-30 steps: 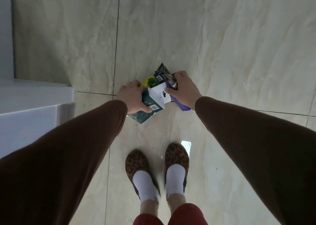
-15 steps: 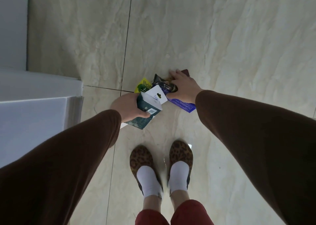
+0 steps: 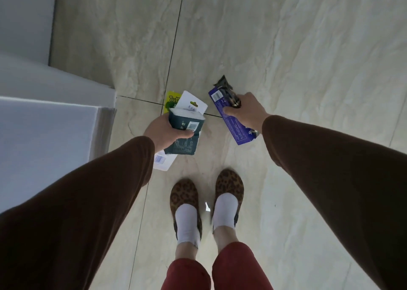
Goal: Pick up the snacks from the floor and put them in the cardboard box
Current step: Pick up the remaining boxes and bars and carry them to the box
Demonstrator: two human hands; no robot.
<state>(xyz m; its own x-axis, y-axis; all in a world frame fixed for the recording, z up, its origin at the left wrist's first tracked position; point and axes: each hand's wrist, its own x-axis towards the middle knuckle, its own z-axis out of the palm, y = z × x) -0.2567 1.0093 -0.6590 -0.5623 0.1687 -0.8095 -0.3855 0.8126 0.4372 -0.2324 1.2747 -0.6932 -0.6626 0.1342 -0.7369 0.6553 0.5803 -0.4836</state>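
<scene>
Left grip: your left hand (image 3: 164, 128) is closed round a stack, dark box (image 3: 184, 135) on top, white pack (image 3: 163, 161) beneath.
Right grip: your right hand (image 3: 246, 107) clamps the purple bag (image 3: 233, 124) and a dark wrapper (image 3: 226, 89).
Box: the cardboard box is out of view.
Risk: the white pack could slide out, since it sits low in your hold.
Floor (image 3: 308, 58): no snacks visible there.

Yellow-green packet (image 3: 171, 101) shows "Tu" — cut off; other packs' print too small to read.
</scene>
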